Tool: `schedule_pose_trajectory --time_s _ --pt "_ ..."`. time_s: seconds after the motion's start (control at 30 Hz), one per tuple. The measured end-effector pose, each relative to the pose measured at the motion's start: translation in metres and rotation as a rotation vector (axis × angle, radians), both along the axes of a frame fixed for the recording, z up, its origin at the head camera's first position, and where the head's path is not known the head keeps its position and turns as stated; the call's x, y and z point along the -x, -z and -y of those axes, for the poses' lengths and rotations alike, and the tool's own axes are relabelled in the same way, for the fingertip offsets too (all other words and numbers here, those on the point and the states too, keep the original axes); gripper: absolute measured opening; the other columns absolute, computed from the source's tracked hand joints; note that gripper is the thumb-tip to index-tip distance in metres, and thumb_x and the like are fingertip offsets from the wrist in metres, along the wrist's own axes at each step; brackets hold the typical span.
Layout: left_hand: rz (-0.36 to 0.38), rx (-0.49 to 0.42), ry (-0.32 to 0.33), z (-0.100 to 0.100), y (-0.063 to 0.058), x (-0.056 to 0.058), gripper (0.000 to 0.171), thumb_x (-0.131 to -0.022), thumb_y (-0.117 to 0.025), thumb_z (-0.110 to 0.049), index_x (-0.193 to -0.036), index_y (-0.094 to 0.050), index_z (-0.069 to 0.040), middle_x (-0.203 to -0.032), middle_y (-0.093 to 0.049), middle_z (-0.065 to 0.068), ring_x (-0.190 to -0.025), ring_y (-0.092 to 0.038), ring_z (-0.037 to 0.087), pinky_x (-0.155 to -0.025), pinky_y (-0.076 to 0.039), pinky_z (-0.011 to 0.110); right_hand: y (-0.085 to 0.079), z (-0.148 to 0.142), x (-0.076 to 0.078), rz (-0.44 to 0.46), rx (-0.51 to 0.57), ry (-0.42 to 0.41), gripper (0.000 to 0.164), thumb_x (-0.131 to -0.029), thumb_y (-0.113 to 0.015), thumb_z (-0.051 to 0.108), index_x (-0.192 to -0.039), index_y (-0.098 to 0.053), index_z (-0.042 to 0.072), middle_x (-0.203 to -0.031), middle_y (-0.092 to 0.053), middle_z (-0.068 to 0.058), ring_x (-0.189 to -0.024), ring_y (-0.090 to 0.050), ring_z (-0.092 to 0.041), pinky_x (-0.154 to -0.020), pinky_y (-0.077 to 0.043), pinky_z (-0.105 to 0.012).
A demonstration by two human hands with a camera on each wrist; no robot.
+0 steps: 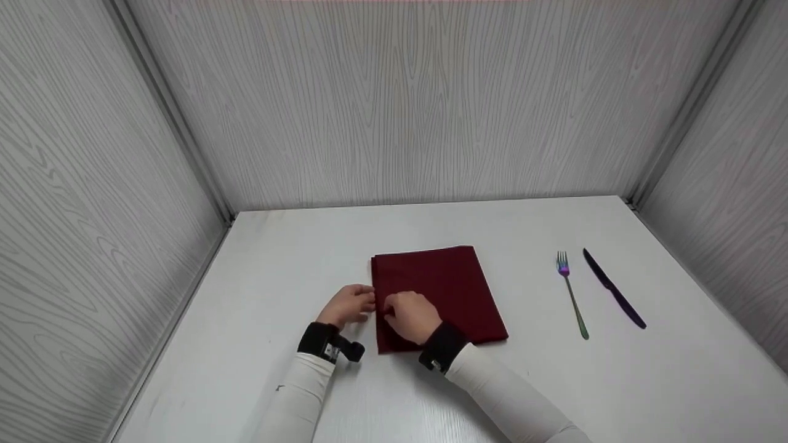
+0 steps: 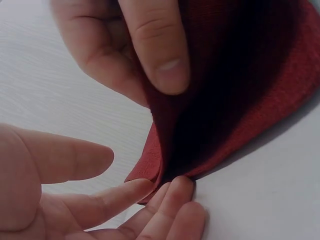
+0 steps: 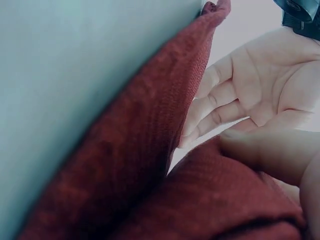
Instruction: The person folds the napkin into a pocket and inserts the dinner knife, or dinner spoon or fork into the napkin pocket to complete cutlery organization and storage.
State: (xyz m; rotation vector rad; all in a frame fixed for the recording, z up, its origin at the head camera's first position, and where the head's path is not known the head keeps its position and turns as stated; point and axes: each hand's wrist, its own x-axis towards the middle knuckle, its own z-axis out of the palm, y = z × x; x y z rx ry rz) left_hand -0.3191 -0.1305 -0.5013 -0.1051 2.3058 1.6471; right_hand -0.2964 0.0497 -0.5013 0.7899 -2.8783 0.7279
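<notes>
A dark red cloth napkin (image 1: 446, 289), folded into layers, lies on the white table. My right hand (image 1: 414, 317) is over its left part and pinches the edge of an upper layer between thumb and fingers. That layer is lifted, leaving a dark gap above the lower one in the left wrist view. My left hand (image 1: 352, 304) is at the napkin's left edge. Its fingertips (image 2: 181, 192) touch the fold low down, while its thumb (image 2: 80, 159) stays apart from the cloth. The left palm also shows behind the raised layer in the right wrist view.
To the right of the napkin lie a shiny multicoloured fork (image 1: 572, 295) and a dark knife (image 1: 614, 289), side by side and slanted. Pale wood-grain panels (image 1: 406, 104) wall the table (image 1: 295, 246) at the back and both sides.
</notes>
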Motion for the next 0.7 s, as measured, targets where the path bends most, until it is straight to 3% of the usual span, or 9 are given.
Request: schedule_pose_trajectory --time_s 0.1,0.23,0.37,0.53,0.7 --pt "-0.011 0.016 0.004 0.002 -0.001 -0.001 0.039 -0.107 -0.051 -0.010 -0.141 -0.058 0.008 -0.124 -0.071 0.019 -0.112 -0.069 0.028 -0.090 -0.060 0.038 0.000 -0.002 -0.001 0.081 -0.015 -0.024 0.017 -0.092 -0.082 0.018 -0.105 -0.077 0.008 -0.098 -0.077 -0.007 -0.090 -0.072 -0.023 -0.079 -0.060 -0.039" --pt "-0.015 0.069 0.055 0.002 -0.004 -0.003 0.032 -0.107 -0.051 -0.010 -0.129 -0.067 0.007 -0.101 -0.071 0.010 -0.089 -0.068 0.017 -0.072 -0.055 0.027 -0.005 -0.012 -0.005 0.214 -0.033 -0.067 0.040 -0.082 -0.092 0.028 -0.108 -0.071 0.007 -0.096 -0.073 -0.004 -0.085 -0.066 -0.019 -0.078 -0.057 -0.038" --pt "0.003 0.130 0.101 0.000 -0.006 -0.005 0.029 -0.108 -0.050 -0.010 -0.119 -0.072 0.006 -0.089 -0.069 0.005 -0.075 -0.065 0.011 -0.064 -0.049 0.023 -0.009 -0.026 -0.008 0.294 -0.039 -0.131 0.037 -0.075 -0.097 0.026 -0.094 -0.071 0.009 -0.085 -0.069 0.002 -0.075 -0.059 -0.011 -0.071 -0.053 -0.032" --pt "0.030 0.133 0.075 0.000 -0.005 -0.005 0.028 -0.108 -0.049 -0.008 -0.113 -0.073 0.007 -0.085 -0.068 0.003 -0.070 -0.063 0.010 -0.060 -0.047 0.021 -0.009 -0.037 -0.005 0.379 0.011 -0.184 0.018 -0.083 -0.090 0.015 -0.076 -0.075 0.014 -0.069 -0.067 0.008 -0.062 -0.057 -0.006 -0.061 -0.048 -0.025" --pt "0.042 0.110 0.061 0.001 -0.005 -0.005 0.027 -0.107 -0.049 -0.005 -0.110 -0.072 0.008 -0.083 -0.067 0.003 -0.068 -0.063 0.009 -0.059 -0.046 0.021 -0.016 -0.042 0.000 0.404 0.073 -0.157 0.017 -0.094 -0.079 0.013 -0.079 -0.072 0.017 -0.070 -0.066 0.007 -0.060 -0.062 -0.008 -0.062 -0.050 -0.026"
